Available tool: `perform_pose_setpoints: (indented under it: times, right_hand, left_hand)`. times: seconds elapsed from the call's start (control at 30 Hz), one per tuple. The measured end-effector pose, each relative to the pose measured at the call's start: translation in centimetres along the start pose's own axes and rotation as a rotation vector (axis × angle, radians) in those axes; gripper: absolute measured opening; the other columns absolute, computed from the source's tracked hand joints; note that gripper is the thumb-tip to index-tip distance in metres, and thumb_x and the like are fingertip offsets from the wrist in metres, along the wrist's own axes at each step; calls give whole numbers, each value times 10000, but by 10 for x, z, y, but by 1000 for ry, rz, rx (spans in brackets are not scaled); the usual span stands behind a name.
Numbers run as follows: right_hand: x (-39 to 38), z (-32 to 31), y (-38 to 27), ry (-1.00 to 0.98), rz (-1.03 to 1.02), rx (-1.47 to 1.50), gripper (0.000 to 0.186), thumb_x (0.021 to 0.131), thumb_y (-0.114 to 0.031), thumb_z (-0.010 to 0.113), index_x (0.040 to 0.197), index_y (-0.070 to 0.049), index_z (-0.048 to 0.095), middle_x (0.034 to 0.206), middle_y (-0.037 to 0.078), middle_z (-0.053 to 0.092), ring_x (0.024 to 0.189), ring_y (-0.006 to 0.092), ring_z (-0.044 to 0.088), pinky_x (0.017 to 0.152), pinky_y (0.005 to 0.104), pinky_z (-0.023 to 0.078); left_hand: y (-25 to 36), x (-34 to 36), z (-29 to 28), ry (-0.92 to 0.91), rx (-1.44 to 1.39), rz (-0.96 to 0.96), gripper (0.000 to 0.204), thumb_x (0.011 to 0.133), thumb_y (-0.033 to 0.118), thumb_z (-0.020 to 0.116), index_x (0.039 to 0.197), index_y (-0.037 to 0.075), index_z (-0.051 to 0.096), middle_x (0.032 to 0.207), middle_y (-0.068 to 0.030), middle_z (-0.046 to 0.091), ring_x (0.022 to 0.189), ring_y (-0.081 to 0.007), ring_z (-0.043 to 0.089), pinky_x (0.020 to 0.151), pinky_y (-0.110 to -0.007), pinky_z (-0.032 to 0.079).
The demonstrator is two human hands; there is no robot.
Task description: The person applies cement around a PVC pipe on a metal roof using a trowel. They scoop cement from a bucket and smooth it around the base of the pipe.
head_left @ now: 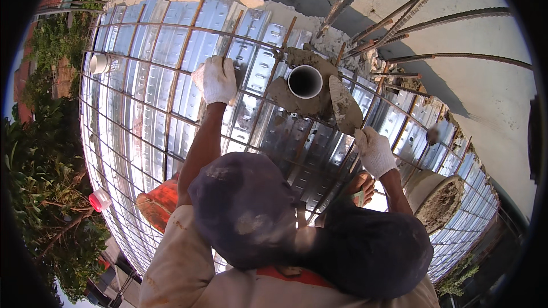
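Head view: a gloved right hand (375, 151) grips a mortar-caked trowel (345, 108) against the wet mortar (279, 94) packed around an upright grey pipe (305, 81) (its mouth open), while the gloved left hand (216, 78) rests flat, fingers released, on the rebar mesh (142, 114) over corrugated steel decking (171, 45).

White knitted work gloves on both hands, left hand (216, 80), right hand (375, 151), bare forearms, dusty dark purple cap, pale beige shirt with an orange-red patch, dark smudged trousers, a sandal underfoot
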State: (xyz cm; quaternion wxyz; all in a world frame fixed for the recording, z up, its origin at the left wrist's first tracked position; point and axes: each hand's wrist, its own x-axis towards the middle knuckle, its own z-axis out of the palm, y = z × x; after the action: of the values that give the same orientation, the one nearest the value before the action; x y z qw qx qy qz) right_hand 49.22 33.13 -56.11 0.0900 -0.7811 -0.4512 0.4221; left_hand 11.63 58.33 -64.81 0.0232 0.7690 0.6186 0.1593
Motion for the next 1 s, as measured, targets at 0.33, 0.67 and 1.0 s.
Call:
perform_pose_setpoints:
  times: [0.33, 0.67, 1.0]
  right_hand:
    - [106, -63, -85, -362, -108, -481, 567, 1094, -428, 524, 894, 60, 734, 744, 278, 673, 742, 436, 718, 730, 524, 544]
    - [70, -86, -74, -244, 85, 165, 423, 1113, -374, 591, 858, -39, 631, 575, -17, 510, 384, 91, 435, 357, 287, 352]
    - [98, -49, -29, -313, -152, -96, 409, 1139, -336, 540, 921, -6, 645, 658, 1, 559, 543, 121, 524, 486, 335, 422]
  left_hand:
    - [-6, -1, 0, -28, -58, -98, 382, 1046, 345, 546, 970, 22, 734, 1004, -237, 706, 1013, -432, 662, 917, -571, 474]
    - [8, 6, -23, -116, 26, -124, 390, 1021, 383, 571, 968, 42, 754, 967, -187, 734, 963, -387, 694, 893, -553, 467]
    - [7, 2, -26, -110, -10, -113, 401, 1038, 389, 570, 959, 41, 754, 976, -178, 743, 951, -379, 704, 886, -560, 467]
